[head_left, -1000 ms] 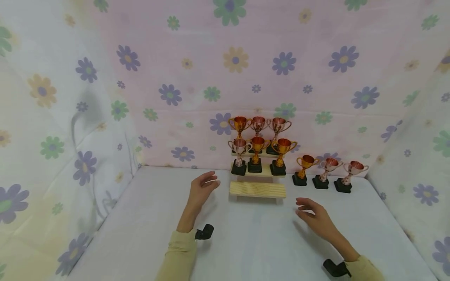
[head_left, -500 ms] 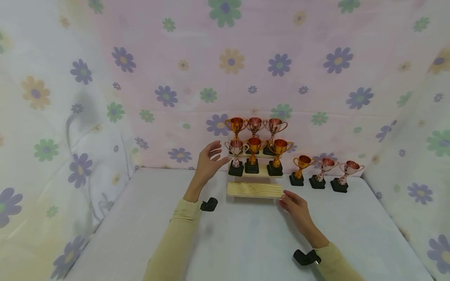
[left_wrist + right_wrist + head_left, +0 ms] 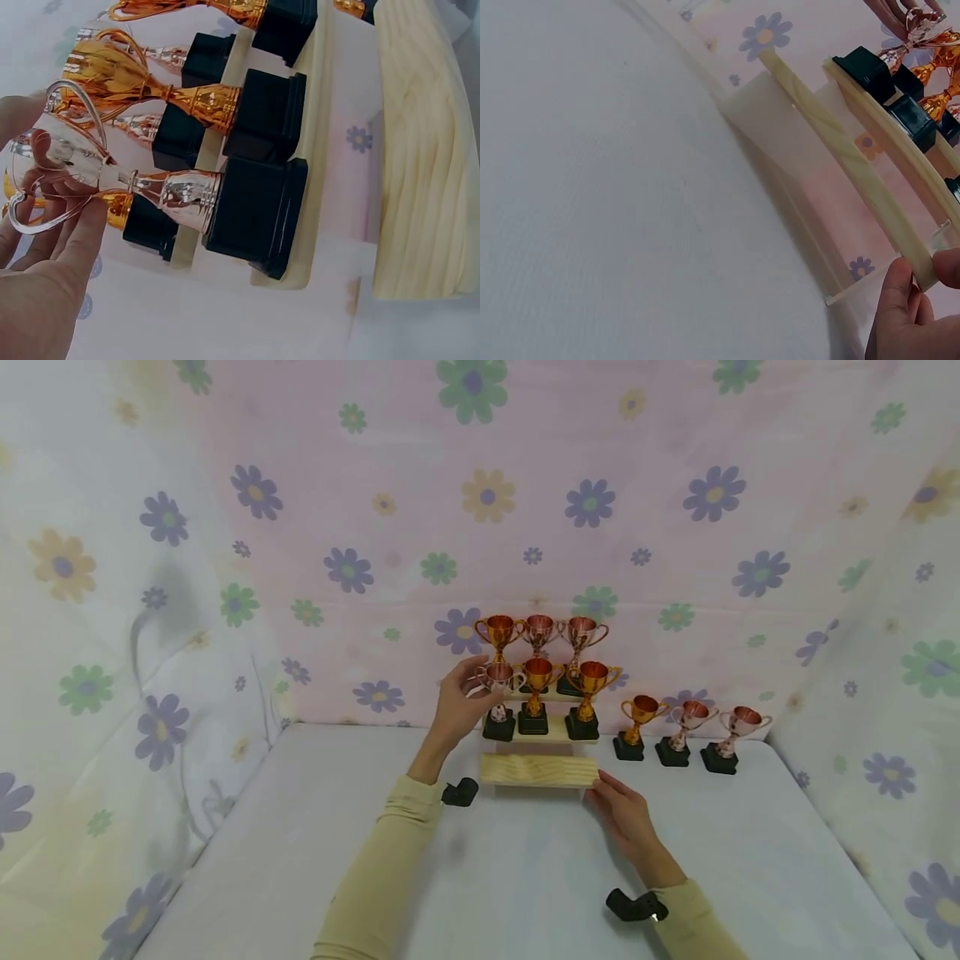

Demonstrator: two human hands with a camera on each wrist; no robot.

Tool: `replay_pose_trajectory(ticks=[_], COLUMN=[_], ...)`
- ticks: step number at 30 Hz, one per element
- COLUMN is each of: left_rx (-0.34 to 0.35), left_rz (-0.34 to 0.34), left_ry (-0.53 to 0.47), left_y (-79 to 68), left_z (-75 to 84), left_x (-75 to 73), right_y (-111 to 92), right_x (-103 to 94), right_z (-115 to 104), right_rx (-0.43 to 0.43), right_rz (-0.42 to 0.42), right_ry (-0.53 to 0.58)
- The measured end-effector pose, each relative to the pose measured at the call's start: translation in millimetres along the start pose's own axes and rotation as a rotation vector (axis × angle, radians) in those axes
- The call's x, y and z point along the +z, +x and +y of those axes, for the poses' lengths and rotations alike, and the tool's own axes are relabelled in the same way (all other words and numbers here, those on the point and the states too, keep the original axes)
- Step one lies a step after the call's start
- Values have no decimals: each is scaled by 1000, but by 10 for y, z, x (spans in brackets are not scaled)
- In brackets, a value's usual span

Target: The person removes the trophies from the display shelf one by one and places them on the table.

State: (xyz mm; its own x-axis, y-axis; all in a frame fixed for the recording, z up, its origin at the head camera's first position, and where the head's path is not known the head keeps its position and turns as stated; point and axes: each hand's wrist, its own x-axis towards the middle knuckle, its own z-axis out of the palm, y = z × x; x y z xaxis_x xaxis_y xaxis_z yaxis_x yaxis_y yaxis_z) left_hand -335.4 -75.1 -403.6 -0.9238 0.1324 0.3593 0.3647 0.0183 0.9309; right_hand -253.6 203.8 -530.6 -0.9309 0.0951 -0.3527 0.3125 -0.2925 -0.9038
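My left hand (image 3: 459, 700) holds the cup of a pale pink-silver trophy (image 3: 176, 196) at the left end of the middle step, thumb on one side and fingers on the other. Its black base (image 3: 255, 214) stands on the wooden step. Lower down, my right hand (image 3: 624, 814) pinches the right end of the bottom wooden step (image 3: 536, 770) between thumb and fingers, as the right wrist view shows. Two gold trophies, one in the centre (image 3: 537, 693) and one at the right (image 3: 591, 697), share the middle step with the held one.
On the top step behind stand a gold trophy (image 3: 498, 633) and two rose ones, partly hidden. Right of the stand, a gold trophy (image 3: 637, 722) and two rose trophies stand on the white-covered table (image 3: 315, 835). A flowered cloth (image 3: 405, 535) hangs behind.
My left hand has moved forward and right from over the table onto the pale trophy. My right hand has moved left and taken hold of the bottom step's end.
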Motion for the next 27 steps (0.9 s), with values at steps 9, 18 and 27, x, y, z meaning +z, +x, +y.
replay_pose_trajectory(ticks=[9,18,27], left_rx=[16,21,72], left_rz=[26,57,137], left_ry=[-11,13,22], left_y=[13,-32,-224], left_z=[-10,-41,1], left_x=[65,33,-148], right_y=[-6,-12,-30], right_x=[21,34,31], right_z=[36,42,14], right_rx=[13,19,0], right_rz=[12,15,-9], right_ry=[64,70,61])
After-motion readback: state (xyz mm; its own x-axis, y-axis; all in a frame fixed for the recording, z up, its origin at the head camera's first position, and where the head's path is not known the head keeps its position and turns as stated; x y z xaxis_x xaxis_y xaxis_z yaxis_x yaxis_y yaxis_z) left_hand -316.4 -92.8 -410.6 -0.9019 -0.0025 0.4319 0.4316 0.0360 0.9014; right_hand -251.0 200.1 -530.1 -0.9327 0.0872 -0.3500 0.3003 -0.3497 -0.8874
